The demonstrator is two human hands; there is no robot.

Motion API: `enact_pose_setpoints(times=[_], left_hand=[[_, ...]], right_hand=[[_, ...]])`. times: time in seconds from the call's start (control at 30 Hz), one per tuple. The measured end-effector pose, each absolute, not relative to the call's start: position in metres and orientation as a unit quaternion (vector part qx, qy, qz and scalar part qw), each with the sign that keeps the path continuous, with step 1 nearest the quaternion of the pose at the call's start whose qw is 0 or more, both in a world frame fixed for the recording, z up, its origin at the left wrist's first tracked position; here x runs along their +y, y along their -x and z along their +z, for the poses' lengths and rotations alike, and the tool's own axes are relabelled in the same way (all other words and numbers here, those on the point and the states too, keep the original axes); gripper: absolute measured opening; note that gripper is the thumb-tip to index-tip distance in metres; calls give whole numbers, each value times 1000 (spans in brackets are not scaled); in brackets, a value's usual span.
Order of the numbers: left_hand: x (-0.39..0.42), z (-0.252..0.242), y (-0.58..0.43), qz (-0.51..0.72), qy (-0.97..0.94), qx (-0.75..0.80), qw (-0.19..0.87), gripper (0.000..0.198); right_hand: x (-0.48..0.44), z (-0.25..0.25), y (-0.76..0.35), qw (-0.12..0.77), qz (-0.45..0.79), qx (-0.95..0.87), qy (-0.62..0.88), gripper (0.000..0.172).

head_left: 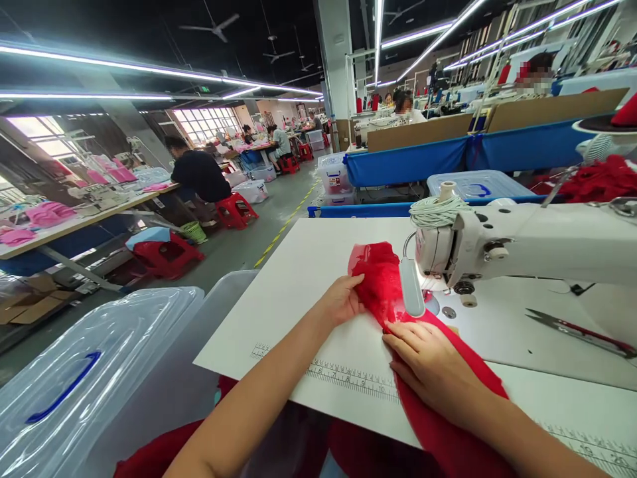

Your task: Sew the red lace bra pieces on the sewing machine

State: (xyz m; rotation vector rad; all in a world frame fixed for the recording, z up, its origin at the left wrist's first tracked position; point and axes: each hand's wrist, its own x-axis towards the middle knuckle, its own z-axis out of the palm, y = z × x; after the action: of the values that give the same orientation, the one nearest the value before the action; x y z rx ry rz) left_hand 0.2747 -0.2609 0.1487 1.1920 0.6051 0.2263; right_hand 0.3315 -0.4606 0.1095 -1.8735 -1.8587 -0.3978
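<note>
Thin red cloth piece (378,279) on white tabletop (298,285), beside white sewing machine (537,239), long axis far-left to near-right. Left hand (343,302) pinches its left edge; right hand (430,355), nearer the machine, presses flat on it, fingers together.

The place was a garment-sewing workshop, shown by a white sewing machine (537,242) with red cloth (378,282) near its needle on a worktable (279,292) printed with ruler markings. Across a gray floor (269,211) marked with a yellow line (284,231), a person in a dark top (202,171) sat on a red stool (237,210) at a long bench bearing pink fabric (50,214). Strip lights (124,66) and fans (215,29) hung from the dark ceiling, above further seated workers and lidded plastic boxes (334,176).
</note>
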Motion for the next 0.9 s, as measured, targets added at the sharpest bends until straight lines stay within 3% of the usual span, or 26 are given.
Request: enact_pose_setpoints(times=[0.27, 0.9], left_hand=[[-270, 146, -258, 99, -357, 286, 884, 21], [-265, 142, -269, 115, -285, 330, 893, 28]], right_hand=[[-459, 110, -335, 262, -169, -687, 656, 23], [-462, 111, -336, 217, -124, -676, 693, 28]])
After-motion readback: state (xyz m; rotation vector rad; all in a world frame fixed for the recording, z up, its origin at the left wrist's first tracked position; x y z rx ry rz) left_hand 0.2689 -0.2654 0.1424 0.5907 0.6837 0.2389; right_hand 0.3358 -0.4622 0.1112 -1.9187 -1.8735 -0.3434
